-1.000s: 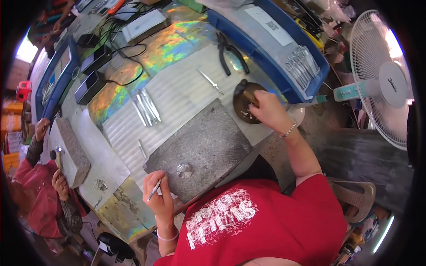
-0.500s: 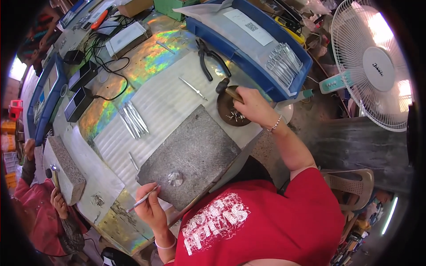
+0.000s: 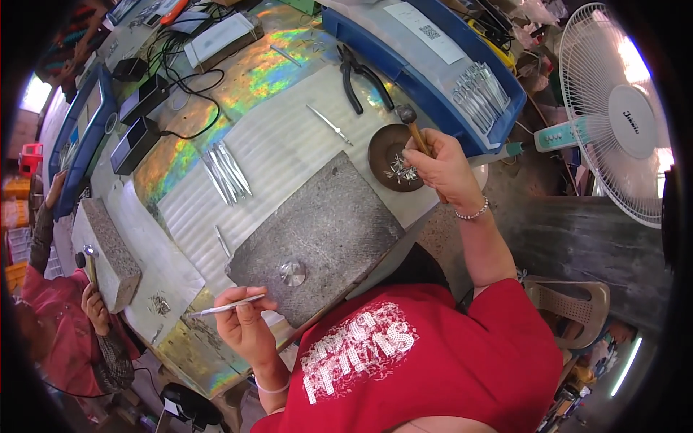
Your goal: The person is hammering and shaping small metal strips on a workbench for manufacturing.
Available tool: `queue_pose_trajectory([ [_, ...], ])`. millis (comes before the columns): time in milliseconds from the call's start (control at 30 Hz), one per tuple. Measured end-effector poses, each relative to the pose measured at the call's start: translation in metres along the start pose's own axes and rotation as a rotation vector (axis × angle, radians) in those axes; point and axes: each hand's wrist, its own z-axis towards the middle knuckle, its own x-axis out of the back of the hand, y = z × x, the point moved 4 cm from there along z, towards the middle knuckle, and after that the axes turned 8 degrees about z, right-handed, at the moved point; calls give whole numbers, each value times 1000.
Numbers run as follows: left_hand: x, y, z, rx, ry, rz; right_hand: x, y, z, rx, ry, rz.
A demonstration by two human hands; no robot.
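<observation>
My left hand [image 3: 245,326] pinches a slim silver tool [image 3: 229,306] by the near-left edge of a grey stone block [image 3: 317,238]. A small round metal disc [image 3: 292,273] rests on the block near that hand. In my right hand [image 3: 449,169] is a hammer [image 3: 417,131], gripped by its wooden handle with the dark head pointing up and away. Behind that hand stands a round brown bowl [image 3: 378,153] holding several small shiny metal pieces [image 3: 401,170]; the hand partly hides the bowl's right side.
Beyond the block lie a row of silver tools [image 3: 225,173], a single one [image 3: 329,124] and black-handled pliers [image 3: 361,78]. A blue tray [image 3: 404,71] of finished-looking tools stands far right, near a white fan [image 3: 613,115]. At left, a co-worker's hand [image 3: 95,309] holds another hammer beside a stone block [image 3: 108,252].
The hammer has turned more upright in my right hand, its head shifting right along the bowl. The tool in my left hand has tilted closer to level. The whole view has shifted slightly.
</observation>
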Motion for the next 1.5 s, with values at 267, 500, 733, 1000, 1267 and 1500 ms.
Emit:
queue_pose_trajectory([
  [267, -4, 0, -7, 47, -37, -15, 23, 21, 27, 222, 71, -321],
  [500, -5, -3, -10, 76, -70, -48, 26, 13, 15, 181, 159, -308],
  [733, -13, 2, -10, 113, -145, -125, -31, -7, -32, 45, 6, 10],
  [1000, -38, 1, -9, 350, -310, -534, -114, -1, -73, -161, -346, 219],
  [1267, -44, -8, -14, 529, -399, -886, -156, 7, -95, -149, -551, 204],
  [1500, -44, -14, -17, 531, -401, -965, -158, 12, -101, -50, -492, 65],
])
